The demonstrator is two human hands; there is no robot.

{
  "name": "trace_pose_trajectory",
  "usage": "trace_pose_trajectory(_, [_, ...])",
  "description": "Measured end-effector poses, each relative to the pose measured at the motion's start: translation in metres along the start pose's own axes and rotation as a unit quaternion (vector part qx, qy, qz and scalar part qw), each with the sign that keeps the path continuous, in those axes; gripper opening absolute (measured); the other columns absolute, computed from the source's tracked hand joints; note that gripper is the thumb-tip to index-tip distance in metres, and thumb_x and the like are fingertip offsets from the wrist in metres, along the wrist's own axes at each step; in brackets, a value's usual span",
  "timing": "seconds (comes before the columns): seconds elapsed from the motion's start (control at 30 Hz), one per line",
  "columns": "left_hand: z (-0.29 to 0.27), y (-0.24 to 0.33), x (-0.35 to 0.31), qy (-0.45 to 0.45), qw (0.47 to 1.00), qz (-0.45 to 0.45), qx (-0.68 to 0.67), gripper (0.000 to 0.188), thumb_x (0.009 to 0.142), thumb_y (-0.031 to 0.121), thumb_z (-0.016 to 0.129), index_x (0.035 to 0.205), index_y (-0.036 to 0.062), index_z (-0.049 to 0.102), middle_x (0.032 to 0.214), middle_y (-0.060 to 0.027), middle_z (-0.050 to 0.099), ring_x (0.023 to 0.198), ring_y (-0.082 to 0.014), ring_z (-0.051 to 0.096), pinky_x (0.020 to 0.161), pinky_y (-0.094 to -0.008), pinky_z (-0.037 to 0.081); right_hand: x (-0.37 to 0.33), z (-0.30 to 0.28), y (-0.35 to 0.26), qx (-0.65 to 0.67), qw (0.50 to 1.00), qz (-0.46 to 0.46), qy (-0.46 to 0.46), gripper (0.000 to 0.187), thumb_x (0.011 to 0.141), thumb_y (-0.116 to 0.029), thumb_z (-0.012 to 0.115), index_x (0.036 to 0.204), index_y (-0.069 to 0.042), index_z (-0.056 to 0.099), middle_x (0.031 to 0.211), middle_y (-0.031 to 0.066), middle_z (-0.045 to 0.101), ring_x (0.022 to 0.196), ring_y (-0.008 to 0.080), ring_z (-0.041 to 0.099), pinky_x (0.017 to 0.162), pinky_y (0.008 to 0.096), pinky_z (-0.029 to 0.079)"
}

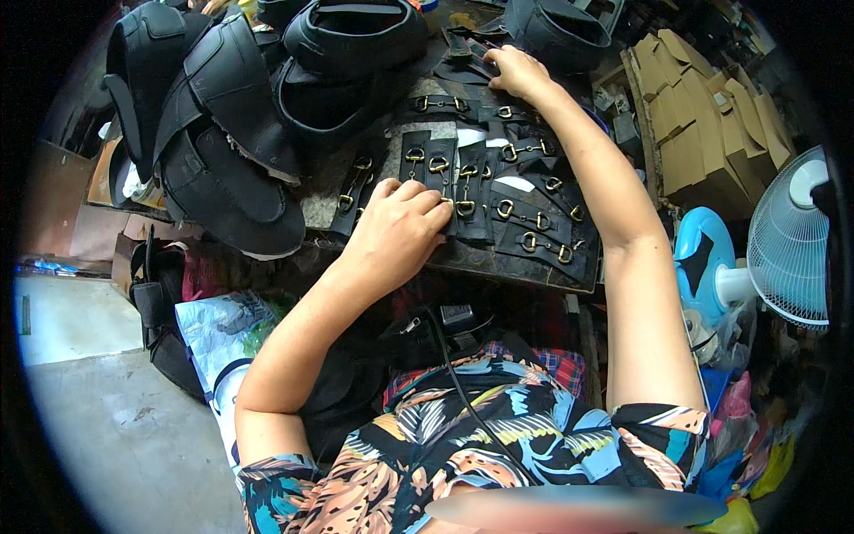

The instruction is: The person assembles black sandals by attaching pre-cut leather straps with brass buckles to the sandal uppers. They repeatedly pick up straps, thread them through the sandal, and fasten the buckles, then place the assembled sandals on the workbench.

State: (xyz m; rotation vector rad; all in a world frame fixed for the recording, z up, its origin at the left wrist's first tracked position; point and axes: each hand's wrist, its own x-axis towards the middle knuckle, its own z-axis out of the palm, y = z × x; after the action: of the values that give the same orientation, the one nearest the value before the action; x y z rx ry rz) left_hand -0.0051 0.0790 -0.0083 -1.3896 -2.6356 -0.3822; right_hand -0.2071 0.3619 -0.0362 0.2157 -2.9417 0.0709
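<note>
My left hand (pixel 400 227) curled, pinching black strap (pixel 442 173) mid-frame; my right hand (pixel 518 73) flat on strap pile (pixel 534 214) top centre. Risk: sleeve drags, neat rows scatter, buckles tangle.

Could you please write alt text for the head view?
The left hand rests on black leather straps with brass buckles, while the right hand reaches further back. Black shoe uppers lie left; a white fan stands right.

Concrete floor (pixel 98 427), cluttered workbench (pixel 525 267), white fan (pixel 787 240)

straps (pixel 498 200) on table (pixel 498 262), fan (pixel 787 240) rightward
</note>
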Motion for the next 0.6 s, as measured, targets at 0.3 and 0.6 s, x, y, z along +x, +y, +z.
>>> trace_pose_trajectory(0.3, [0.001,-0.006,0.001,0.055,0.998,-0.006,-0.028,0.045,0.074,0.018,0.077,0.115,0.0065,0.063,0.110,-0.0080,0.064,0.106,-0.0250,0.058,0.094,-0.0414,0.043,-0.029,-0.047,0.019,0.415,0.909,0.030,-0.027,0.030,0.086,-0.017,0.058,0.113,-0.012,0.070,0.096,0.0053,0.070,0.086,0.0163,0.066,0.077,0.0321,0.055])
trace_pose_trajectory(0.6, [0.007,0.002,0.020,0.147,0.787,-0.234,-0.552,0.035,0.090,0.016,0.069,0.119,-0.0011,0.060,0.095,-0.0072,0.070,0.079,-0.0104,0.064,0.065,-0.0260,0.050,-0.186,-0.049,-0.086,0.749,0.637,0.036,-0.178,0.027,0.086,-0.008,0.071,0.109,-0.003,0.058,0.091,0.0023,0.066,0.076,0.0075,0.062,0.065,0.0225,0.051])
